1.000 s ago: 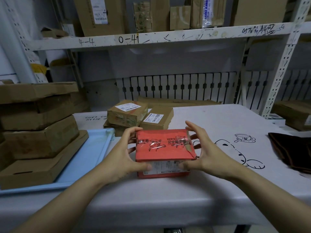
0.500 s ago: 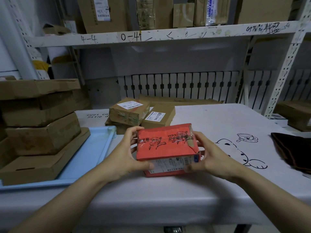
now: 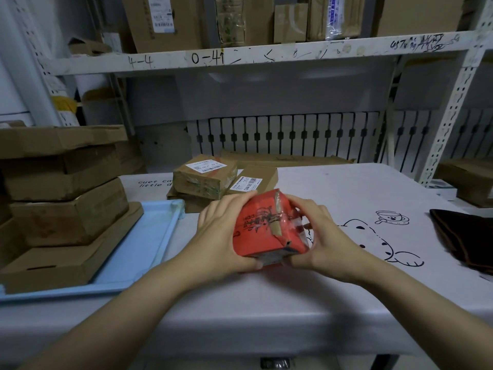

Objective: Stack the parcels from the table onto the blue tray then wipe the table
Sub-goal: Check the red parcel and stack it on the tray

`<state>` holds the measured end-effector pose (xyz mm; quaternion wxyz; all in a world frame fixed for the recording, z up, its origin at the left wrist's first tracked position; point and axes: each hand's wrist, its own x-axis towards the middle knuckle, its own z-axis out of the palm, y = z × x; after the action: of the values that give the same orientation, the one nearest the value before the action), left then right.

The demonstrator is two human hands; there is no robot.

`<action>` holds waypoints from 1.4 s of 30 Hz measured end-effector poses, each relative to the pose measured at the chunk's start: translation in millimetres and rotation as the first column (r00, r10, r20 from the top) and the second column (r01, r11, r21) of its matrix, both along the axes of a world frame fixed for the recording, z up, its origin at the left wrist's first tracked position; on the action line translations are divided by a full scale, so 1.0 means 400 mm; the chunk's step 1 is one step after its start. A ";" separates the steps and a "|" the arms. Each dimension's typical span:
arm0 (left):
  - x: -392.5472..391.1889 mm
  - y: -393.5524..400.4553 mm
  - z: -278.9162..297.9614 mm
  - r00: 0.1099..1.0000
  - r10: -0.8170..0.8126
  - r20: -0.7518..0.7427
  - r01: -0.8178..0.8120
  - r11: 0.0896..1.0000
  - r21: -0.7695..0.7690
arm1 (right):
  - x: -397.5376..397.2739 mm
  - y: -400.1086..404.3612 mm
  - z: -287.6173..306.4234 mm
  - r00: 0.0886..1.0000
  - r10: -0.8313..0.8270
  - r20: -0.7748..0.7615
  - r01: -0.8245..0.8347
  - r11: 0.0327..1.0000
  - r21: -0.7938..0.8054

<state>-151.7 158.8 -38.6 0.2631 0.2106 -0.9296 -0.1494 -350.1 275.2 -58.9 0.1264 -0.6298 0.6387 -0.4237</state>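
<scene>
The red parcel [image 3: 266, 228] sits between both hands, lifted clear of the table [image 3: 266, 303] and tipped so one corner points down toward the person. The left hand [image 3: 224, 236] is closed around its left face, fingers curled over the top edge and thumb pressed under the near bottom edge. The right hand [image 3: 317, 241] clasps the right end the same way, fingers wrapped behind and thumb near the lower corner. Neither hand has anything else in it.

What the coming move turns on, as I judge it, is that the blue tray [image 3: 160, 236] lies to the left of the parcel, on the left hand's side, so the carry should go leftward with the left hand leading. The parcel's long axis runs roughly from the near left to the far right, and it would need levelling before it is set down. The tray's bare strip nearest the hands is narrow; most of it is taken up by the stack of brown boxes [image 3: 66, 209], so the top of that stack looks the likelier landing place.

Farther back on the table three more brown parcels [image 3: 208, 177] wait, touching one another. A dark cloth [image 3: 466, 236] lies at the right edge, well apart from the hands
</scene>
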 end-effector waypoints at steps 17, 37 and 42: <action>0.036 -0.020 -0.007 0.988 -0.109 -0.110 0.146 0.895 0.422 | -0.011 0.012 -0.005 0.965 0.088 0.247 -0.106 0.993 0.061; 0.047 -0.020 0.002 0.982 0.012 -0.189 0.053 0.940 0.337 | -0.018 -0.006 -0.004 0.994 -0.017 0.109 0.018 1.000 -0.012; 0.040 0.001 0.024 0.991 -0.034 -0.127 0.047 0.994 0.099 | -0.006 -0.013 0.006 0.994 -0.077 -0.073 0.074 0.997 -0.034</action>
<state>-135.7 159.1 -28.8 0.3067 0.1952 -0.9064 -0.2150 -352.3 270.1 -56.5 0.0764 -0.6225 0.6596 -0.4143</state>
